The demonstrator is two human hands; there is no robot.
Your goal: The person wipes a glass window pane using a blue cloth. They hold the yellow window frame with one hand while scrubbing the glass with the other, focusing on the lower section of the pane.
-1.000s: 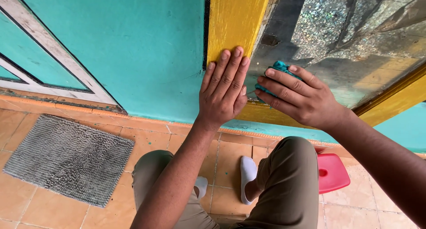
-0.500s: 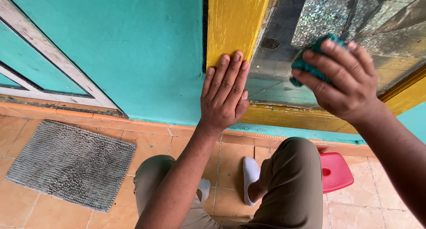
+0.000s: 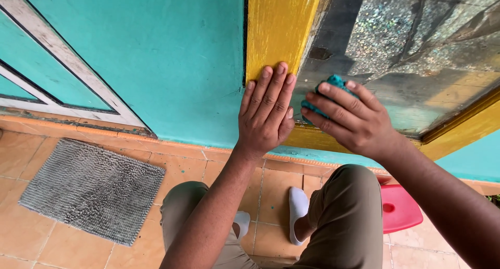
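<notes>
My left hand (image 3: 266, 112) lies flat, fingers together, on the lower part of a worn yellow window frame (image 3: 278, 26) where it meets the teal wall (image 3: 172, 55). My right hand (image 3: 350, 120) presses a crumpled teal cloth (image 3: 328, 92) against the dirty, speckled glass pane (image 3: 406, 45) near its lower left corner. Only part of the cloth shows above my fingers. My knees in khaki trousers and my feet in white socks (image 3: 298, 211) are below.
A grey shaggy mat (image 3: 91, 188) lies on the orange tiled floor at the left. A red plastic stool (image 3: 398, 209) sits under me at the right. A teal door with pale trim (image 3: 62, 55) stands at the far left.
My right hand has swept the cloth across the glass: out to the right and up half a second ago, now back left and down near my left hand. The left hand stayed put.
</notes>
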